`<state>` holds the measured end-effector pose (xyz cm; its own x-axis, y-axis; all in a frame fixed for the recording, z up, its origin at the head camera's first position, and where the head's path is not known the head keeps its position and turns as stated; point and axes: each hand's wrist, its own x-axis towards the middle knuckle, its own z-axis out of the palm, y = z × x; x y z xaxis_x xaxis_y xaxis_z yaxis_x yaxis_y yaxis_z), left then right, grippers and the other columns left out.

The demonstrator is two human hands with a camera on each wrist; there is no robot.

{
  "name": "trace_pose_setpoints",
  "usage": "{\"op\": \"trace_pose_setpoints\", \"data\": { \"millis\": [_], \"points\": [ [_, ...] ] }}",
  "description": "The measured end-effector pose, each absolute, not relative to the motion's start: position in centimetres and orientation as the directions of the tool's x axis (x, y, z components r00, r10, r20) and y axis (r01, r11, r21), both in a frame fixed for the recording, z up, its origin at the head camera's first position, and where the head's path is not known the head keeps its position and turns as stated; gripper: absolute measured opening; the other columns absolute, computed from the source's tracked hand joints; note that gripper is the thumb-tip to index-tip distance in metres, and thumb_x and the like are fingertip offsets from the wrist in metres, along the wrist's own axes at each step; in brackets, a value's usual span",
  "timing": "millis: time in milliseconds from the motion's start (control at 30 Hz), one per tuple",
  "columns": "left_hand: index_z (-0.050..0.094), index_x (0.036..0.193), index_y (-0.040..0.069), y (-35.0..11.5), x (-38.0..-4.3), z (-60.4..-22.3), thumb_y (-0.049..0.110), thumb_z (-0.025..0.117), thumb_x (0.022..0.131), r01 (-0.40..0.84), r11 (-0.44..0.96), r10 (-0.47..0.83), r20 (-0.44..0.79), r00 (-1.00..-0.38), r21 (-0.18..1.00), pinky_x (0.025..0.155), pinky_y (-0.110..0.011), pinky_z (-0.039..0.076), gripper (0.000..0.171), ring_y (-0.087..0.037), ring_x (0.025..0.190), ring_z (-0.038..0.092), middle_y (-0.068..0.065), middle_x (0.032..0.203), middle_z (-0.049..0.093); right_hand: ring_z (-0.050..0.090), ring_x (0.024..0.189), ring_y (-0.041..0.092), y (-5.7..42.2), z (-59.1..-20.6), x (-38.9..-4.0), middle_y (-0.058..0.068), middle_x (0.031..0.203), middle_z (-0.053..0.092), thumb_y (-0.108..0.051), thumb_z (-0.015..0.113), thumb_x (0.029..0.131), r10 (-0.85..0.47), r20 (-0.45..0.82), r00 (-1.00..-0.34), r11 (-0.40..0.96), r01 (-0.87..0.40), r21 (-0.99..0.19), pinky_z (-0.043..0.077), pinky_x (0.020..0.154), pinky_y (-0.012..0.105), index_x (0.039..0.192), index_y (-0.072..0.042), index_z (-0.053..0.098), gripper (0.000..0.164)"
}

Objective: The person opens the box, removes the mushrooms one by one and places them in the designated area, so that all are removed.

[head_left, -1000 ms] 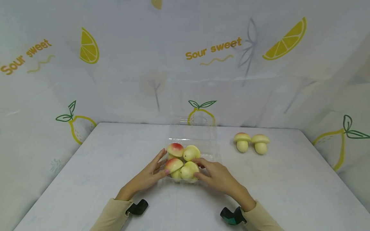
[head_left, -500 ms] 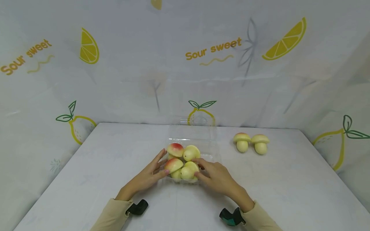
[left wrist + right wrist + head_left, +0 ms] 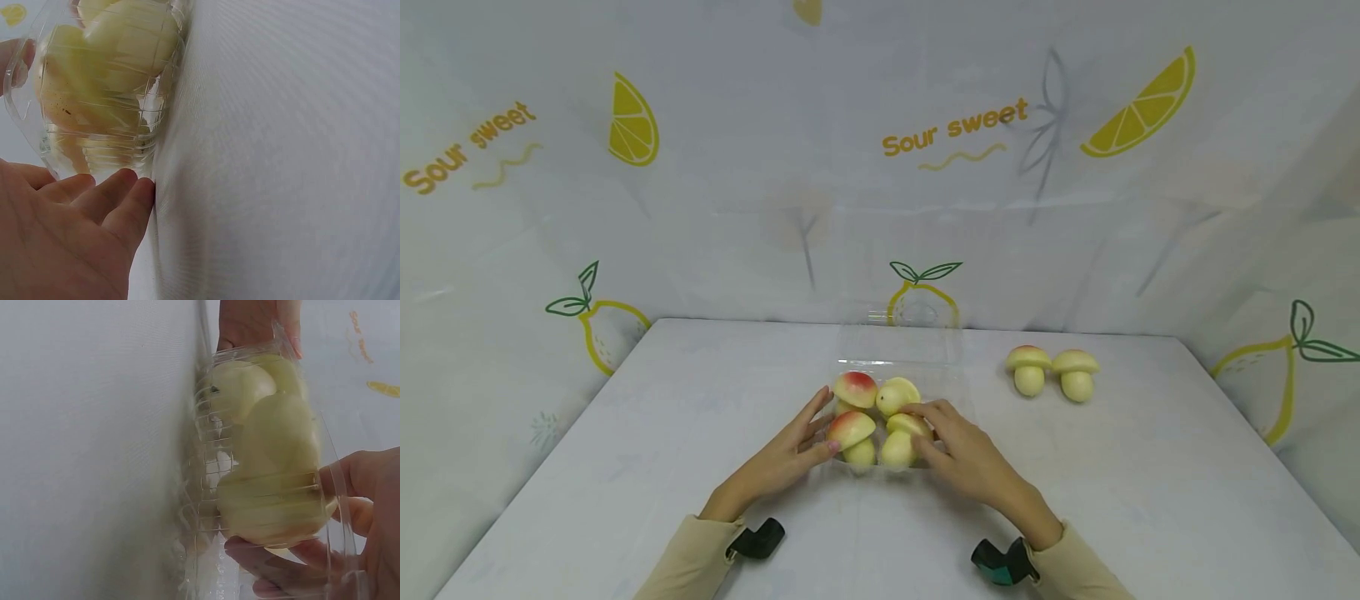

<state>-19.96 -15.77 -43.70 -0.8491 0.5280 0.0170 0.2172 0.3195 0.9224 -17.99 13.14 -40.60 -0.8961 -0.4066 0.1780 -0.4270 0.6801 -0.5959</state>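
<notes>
A clear plastic box [image 3: 955, 392] with its lid raised holds several pale yellow toy mushrooms. My right hand [image 3: 966, 450] reaches over its right side and grips the front right mushroom [image 3: 897, 450], thumb and fingers about its cap. That mushroom's stem points toward me. My left hand [image 3: 782, 454] lies along the left wall with straight fingers, fingertips [image 3: 128, 181] at the plastic, thumb by the rim. Next to that thumb sits the front left mushroom [image 3: 852, 430], red on its cap. Behind are another red-capped mushroom [image 3: 854, 389] and a yellow one [image 3: 895, 396].
Two more toy mushrooms [image 3: 1028, 368] stand side by side at the back right of the white table [image 3: 700, 367]. The transparent lid [image 3: 898, 342] stands up at the box's back edge. A white lemon-print curtain [image 3: 737, 167] hangs behind.
In my right hand, the front right mushroom has turned and shifted right, so its cap now lies behind its stem. The right fingers moved slightly right; my left hand has stayed put.
</notes>
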Motion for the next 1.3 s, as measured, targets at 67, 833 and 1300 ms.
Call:
{"op": "trace_pose_setpoints", "data": {
  "millis": [67,833,1300],
  "points": [
    [-0.002,0.160,0.011,-15.77,-19.94,-43.69,0.027,0.057,0.102,0.217,0.318,0.528,0.017,-0.849,0.923,0.120,-0.055,0.028,0.084,-0.040,0.151,0.021,-0.011,0.168,0.005,0.053,0.090,0.008,13.18,-40.60,-18.03,0.000,0.123,0.058,-0.024,0.053,0.101,-0.410,0.184,-0.893,0.675,-0.433,-0.597,0.046,0.072,0.025,0.136,-0.021,0.056,0.036],
    [-0.001,0.161,0.012,-15.70,-19.89,-43.57,0.027,0.058,0.102,0.215,0.325,0.523,0.014,-0.852,0.921,0.119,-0.056,0.028,0.084,-0.040,0.151,0.021,-0.011,0.168,0.007,0.059,0.109,0.016,13.27,-40.40,-18.26,0.001,0.136,0.059,-0.029,0.042,0.108,-0.407,0.197,-0.892,0.607,-0.426,-0.672,0.051,0.094,0.041,0.142,-0.018,0.052,0.037],
    [0.000,0.161,0.012,-15.68,-19.89,-43.58,0.028,0.058,0.102,0.219,0.335,0.519,0.015,-0.855,0.917,0.119,-0.056,0.028,0.084,-0.041,0.150,0.024,-0.011,0.168,0.008,0.049,0.095,0.013,13.35,-40.26,-18.03,0.003,0.125,0.051,-0.033,0.055,0.102,-0.387,0.187,-0.903,0.602,-0.401,-0.691,0.045,0.082,0.034,0.139,-0.027,0.053,0.038]
  ]
}}
